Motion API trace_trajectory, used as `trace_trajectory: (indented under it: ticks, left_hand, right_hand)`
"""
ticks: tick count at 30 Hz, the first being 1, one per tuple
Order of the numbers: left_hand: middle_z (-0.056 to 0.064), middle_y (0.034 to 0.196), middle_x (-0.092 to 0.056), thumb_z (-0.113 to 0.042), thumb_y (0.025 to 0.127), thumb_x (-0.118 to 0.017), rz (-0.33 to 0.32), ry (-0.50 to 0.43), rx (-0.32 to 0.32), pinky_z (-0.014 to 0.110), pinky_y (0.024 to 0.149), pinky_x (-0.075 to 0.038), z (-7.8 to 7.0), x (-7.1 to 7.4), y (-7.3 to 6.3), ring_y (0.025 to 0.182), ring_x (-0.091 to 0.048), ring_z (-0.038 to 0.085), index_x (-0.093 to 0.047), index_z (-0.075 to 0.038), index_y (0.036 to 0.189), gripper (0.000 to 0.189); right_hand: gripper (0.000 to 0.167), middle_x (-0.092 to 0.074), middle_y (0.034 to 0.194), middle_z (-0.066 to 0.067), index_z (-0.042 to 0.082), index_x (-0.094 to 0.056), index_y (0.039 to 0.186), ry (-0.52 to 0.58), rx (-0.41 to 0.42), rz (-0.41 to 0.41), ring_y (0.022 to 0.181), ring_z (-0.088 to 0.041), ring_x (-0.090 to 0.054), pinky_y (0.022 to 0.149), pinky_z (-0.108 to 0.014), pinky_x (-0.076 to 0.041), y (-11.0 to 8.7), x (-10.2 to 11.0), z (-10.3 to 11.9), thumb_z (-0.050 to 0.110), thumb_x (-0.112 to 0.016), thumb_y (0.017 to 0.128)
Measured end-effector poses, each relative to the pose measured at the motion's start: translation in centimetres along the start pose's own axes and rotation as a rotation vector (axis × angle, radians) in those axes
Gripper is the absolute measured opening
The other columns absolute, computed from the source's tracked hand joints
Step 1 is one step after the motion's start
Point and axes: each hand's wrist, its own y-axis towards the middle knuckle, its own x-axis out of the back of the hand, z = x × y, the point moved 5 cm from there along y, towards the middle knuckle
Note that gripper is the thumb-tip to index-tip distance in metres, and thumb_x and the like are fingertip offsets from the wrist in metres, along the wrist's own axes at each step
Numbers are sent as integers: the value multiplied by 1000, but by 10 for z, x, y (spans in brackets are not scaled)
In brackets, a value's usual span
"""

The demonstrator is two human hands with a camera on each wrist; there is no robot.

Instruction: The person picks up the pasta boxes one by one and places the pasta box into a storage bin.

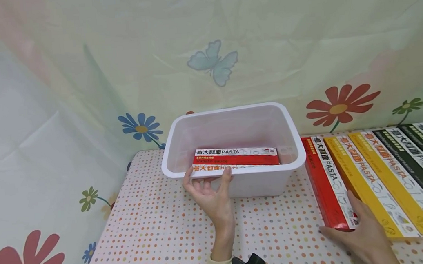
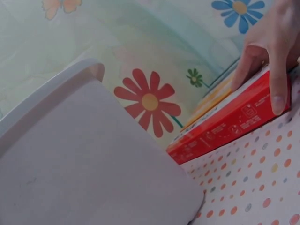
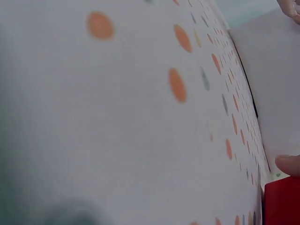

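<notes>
My left hand [image 1: 212,201] holds the front rim of a white plastic bin [image 1: 259,184], with fingertips and thumb at the lip. Inside the bin lies a red tomato sauce pasta box [image 1: 250,160], and a second box with orange lettering [image 1: 207,168] shows in front of it, mostly hidden by the rim. To the right of the bin, my right hand [image 1: 367,233] grips the near end of another red pasta box [image 1: 319,181]. In the left wrist view its thumb [image 2: 278,89] presses the box's side. The right wrist view catches only a red corner [image 3: 283,201] and a thumb.
Two yellow pasta boxes [image 1: 361,191] and two black ones [image 1: 413,171] lie in a row right of the red box. A dotted cloth [image 1: 159,225] covers the table. Behind hangs a flowered backdrop [image 1: 258,63].
</notes>
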Motion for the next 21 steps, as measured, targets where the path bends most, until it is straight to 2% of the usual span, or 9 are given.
trace_trajectory:
  ticks: [4, 9, 14, 21]
  left_hand:
    - [15, 151, -45, 9, 83, -82, 3, -7, -2, 54, 85, -67, 0, 0, 0, 122, -54, 44, -26, -10, 150, 90]
    - [15, 152, -44, 8, 83, -82, 10, -13, -6, 54, 86, -67, 0, 0, -1, 122, -55, 42, -26, -11, 150, 90]
    - [15, 152, -44, 8, 84, -81, 15, -2, -15, 53, 87, -66, 0, 1, -1, 122, -56, 40, -25, -10, 150, 88]
    - [16, 150, -46, 8, 83, -82, 14, 4, -12, 54, 86, -67, 1, 1, -1, 118, -57, 36, -25, -10, 150, 89]
  right_hand:
    - [145, -5, 159, -41, 9, 16, 163, 1, -8, -10, 134, -57, -19, 113, -78, -36, 2, 1, 4, 54, -91, 75]
    - [146, -6, 160, -41, 6, 15, 163, -23, 18, -45, 136, -57, -18, 115, -81, -32, 5, 4, 11, 52, -92, 75]
    - [145, -3, 161, -40, 7, 18, 162, -18, 9, -28, 136, -56, -17, 116, -81, -30, 8, 3, 15, 52, -90, 77]
    - [138, -4, 161, -40, 6, 18, 161, -3, 33, -50, 137, -56, -18, 119, -78, -28, 11, 1, 16, 34, -90, 80]
